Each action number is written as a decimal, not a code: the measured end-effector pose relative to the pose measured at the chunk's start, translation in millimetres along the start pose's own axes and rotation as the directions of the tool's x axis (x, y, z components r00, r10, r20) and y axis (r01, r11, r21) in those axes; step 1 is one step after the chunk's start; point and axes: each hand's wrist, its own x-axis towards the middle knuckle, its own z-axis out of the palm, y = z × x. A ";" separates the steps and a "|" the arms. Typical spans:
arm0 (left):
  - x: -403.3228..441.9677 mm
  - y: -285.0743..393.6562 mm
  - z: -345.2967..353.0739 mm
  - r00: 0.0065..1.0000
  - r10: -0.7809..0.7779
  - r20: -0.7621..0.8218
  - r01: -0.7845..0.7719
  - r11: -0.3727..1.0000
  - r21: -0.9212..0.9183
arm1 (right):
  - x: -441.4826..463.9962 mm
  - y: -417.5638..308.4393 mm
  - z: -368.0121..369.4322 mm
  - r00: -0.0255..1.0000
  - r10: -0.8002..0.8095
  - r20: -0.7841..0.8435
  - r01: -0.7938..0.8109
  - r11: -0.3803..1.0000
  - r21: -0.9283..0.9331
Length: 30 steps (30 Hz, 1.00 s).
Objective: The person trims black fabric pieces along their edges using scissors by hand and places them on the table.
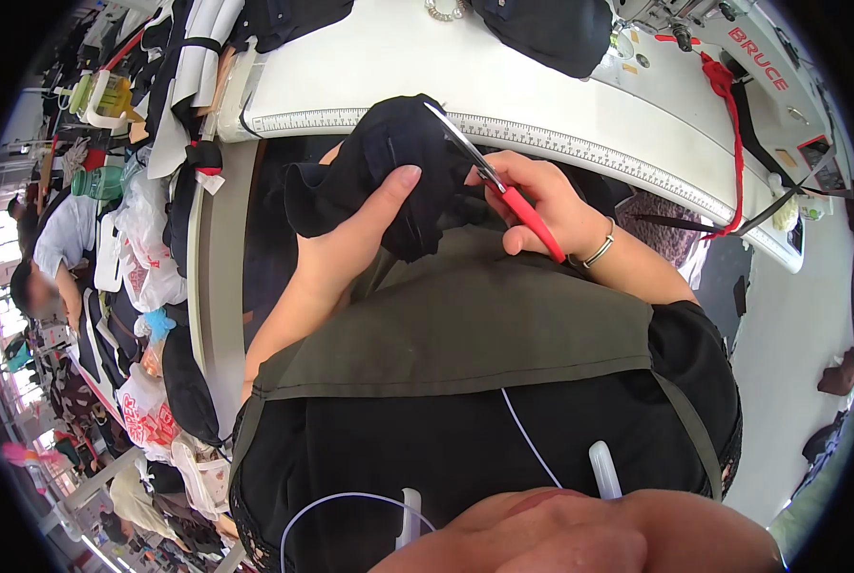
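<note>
Far left of the left grip are white plastic bags (150, 248). Closer, up and left, some long white sheets (198, 67) slant down to the left. The left grip (355, 224) is closed on a bunched dark cloth (369, 138), with its thumb on top. The cloth is crumpled, and its longer way runs up and down. It hides part of the ruler strip (303, 122) along the edge of the white bench (389, 57). Right beside the cloth, the scissors (511, 196) slant up and left, tips near its top edge; I cannot tell if they touch it. The right grip (546, 196) is wrapped around their red handles. Farther right, a red strip (735, 134) hangs by a machine (766, 72) marked BRUCE.
</note>
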 end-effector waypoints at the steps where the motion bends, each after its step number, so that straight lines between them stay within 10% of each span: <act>1: 0.0 0.5 -0.7 0.999 -0.032 -0.003 0.032 0.998 -0.049 | 0.3 -0.3 -0.1 1.000 -0.011 -0.003 0.011 1.000 -0.003; 30: 7.6 10.0 -11.4 0.974 -0.186 0.125 0.191 0.981 -0.022 | 0.8 -3.6 -3.8 0.978 0.156 0.135 -0.179 0.967 0.181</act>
